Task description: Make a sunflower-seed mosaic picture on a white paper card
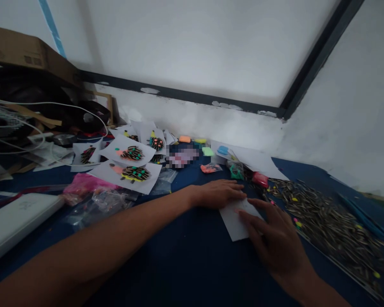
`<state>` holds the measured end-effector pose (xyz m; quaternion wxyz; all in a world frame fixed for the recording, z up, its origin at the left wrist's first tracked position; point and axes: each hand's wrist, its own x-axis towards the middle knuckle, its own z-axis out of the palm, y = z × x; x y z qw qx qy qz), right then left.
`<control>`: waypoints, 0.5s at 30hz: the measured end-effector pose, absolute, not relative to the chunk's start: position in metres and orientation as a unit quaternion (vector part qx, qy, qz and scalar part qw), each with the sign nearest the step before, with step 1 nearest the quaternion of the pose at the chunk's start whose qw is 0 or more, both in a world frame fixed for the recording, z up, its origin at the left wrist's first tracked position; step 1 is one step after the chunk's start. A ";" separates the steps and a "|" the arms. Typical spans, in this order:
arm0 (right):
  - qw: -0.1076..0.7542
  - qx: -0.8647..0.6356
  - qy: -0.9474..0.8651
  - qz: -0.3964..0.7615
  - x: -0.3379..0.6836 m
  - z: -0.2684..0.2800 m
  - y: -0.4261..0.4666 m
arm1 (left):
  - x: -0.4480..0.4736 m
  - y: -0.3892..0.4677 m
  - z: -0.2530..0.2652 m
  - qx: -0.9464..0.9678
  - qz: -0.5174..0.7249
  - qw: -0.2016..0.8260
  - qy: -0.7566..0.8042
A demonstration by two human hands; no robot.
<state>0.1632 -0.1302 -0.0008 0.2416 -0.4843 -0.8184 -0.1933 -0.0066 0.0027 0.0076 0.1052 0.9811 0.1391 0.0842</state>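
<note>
A small white sheet of paper [235, 226] lies on the dark blue table under both my hands. Flat across its far edge rests my left hand [219, 194], fingers stretched out to the right. My right hand [277, 234] is over the sheet's right side, its fingers apart and the fingertips at the paper. Faint marks show on the sheet between the hands, too unclear to read. Just right of my right hand spreads a heap of striped sunflower seeds [326, 217], with a few small coloured bits among them.
White sheets with seed-and-clay hedgehog shapes [136, 172] lie at the left, beside crumpled clear plastic bags [107, 202]. Packs of coloured clay, including a red one [260, 179], sit near the wall. A white box [22, 221] and cables [51, 103] are further left.
</note>
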 end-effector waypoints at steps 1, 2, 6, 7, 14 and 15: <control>0.235 -0.482 -0.821 -0.196 0.162 0.000 -0.131 | -0.007 0.003 0.008 0.981 0.085 0.104 0.141; 0.229 -0.480 -0.823 -0.198 0.162 0.000 -0.131 | -0.006 0.002 0.008 0.981 0.085 0.104 0.142; 0.213 -0.479 -0.828 -0.201 0.159 0.001 -0.132 | -0.006 0.001 0.010 0.982 0.080 0.103 0.140; 0.212 -0.478 -0.828 -0.202 0.159 0.001 -0.132 | -0.006 0.001 0.011 0.982 0.079 0.103 0.139; 0.236 -0.478 -0.825 -0.185 0.160 -0.001 -0.132 | -0.006 0.001 0.009 0.980 0.089 0.111 0.138; 0.240 -0.480 -0.823 -0.185 0.160 -0.001 -0.132 | -0.006 0.002 0.008 0.980 0.091 0.111 0.137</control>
